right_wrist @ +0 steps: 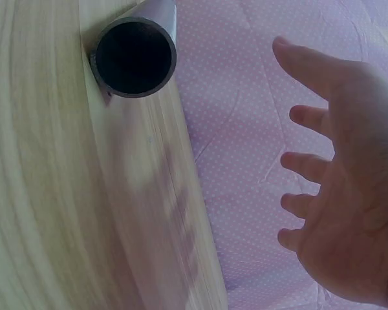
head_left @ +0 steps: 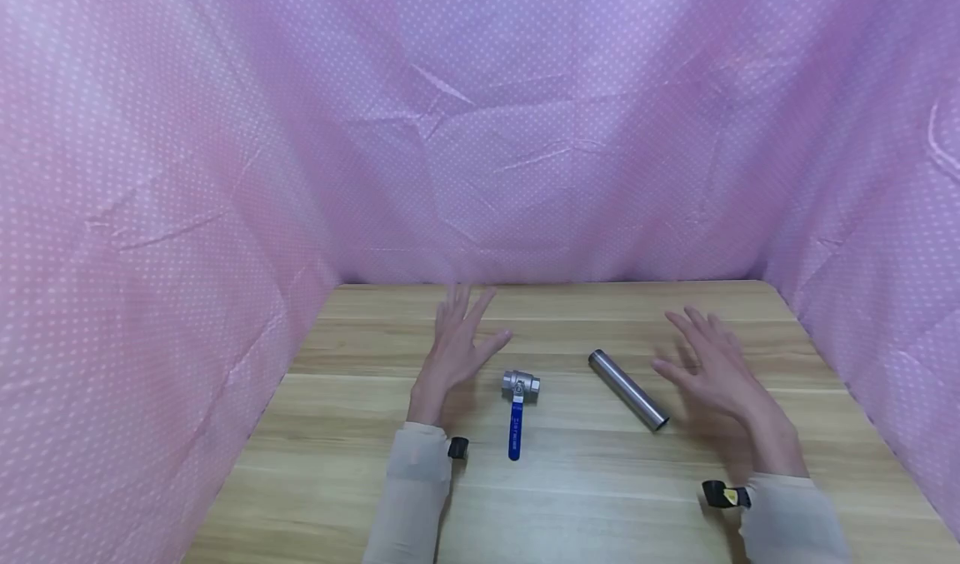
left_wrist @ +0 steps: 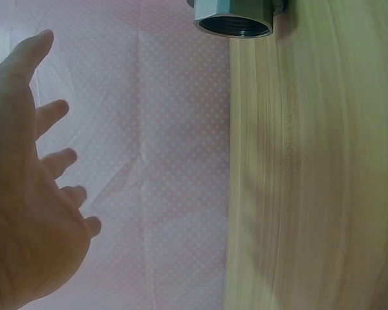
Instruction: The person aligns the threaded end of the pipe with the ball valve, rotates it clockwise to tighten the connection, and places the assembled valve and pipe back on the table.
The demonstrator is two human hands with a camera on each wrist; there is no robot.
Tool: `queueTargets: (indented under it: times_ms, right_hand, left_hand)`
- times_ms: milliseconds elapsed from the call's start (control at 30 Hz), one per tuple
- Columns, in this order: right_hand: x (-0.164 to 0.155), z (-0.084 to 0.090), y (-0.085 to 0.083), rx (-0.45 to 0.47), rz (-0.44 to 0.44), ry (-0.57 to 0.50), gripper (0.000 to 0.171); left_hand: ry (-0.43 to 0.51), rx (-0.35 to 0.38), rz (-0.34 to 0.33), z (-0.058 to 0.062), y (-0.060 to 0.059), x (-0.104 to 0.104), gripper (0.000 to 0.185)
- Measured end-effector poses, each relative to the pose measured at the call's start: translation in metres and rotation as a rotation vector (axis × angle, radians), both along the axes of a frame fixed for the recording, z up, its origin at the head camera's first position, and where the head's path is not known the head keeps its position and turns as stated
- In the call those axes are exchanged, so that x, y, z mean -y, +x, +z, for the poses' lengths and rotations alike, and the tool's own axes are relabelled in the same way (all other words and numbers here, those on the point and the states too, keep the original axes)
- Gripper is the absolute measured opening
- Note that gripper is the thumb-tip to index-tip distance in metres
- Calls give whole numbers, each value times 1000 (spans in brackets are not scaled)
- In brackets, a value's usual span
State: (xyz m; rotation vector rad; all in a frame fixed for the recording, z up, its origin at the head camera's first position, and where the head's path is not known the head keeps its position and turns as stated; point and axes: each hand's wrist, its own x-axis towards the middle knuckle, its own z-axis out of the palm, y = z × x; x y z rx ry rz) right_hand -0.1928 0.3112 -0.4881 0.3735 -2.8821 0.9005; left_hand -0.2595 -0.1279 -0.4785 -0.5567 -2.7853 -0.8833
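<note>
A pink dotted cloth [head_left: 525, 131] walls in the scene on three sides, hanging down to the far, left and right edges of the wooden counter [head_left: 570, 497]. The counter's near stretch, toward the person, lies bare in the head view, and open wood shows between the two metal parts and behind them up to the cloth.

Both forearms, in pale sleeves [head_left: 416, 472], reach forward over the counter. The left hand [head_left: 453, 351] is held flat with palm down, fingers [left_wrist: 55, 113] straight and spread, thumb angled out to the right; it grips nothing. The right hand [head_left: 712, 364] has the same pose, fingers [right_wrist: 310, 119] spread and straight, holding nothing.

A steel pipe [head_left: 628, 390] lies on the counter slanting from upper left to lower right, just beside the right hand's thumb and apart from it; the right wrist view looks into its dark open end [right_wrist: 134, 58].

A ball valve [head_left: 521, 385] with a blue lever handle [head_left: 515, 431] pointing toward the person sits just right of the left thumb, not touched. Its threaded opening [left_wrist: 234, 24] shows in the left wrist view.

Valve and pipe lie near each other, apart, between the hands.
</note>
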Motion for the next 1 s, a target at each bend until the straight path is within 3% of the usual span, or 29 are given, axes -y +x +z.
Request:
queueTargets:
  times_ms: [467, 1000]
  right_hand:
    - [2, 0, 3, 123, 31, -37, 100]
    - [8, -4, 2, 124, 98, -63, 94]
  left_hand:
    - [25, 110, -94, -2, 1, 0, 86]
    - [-18, 199, -141, -4, 1, -1, 87]
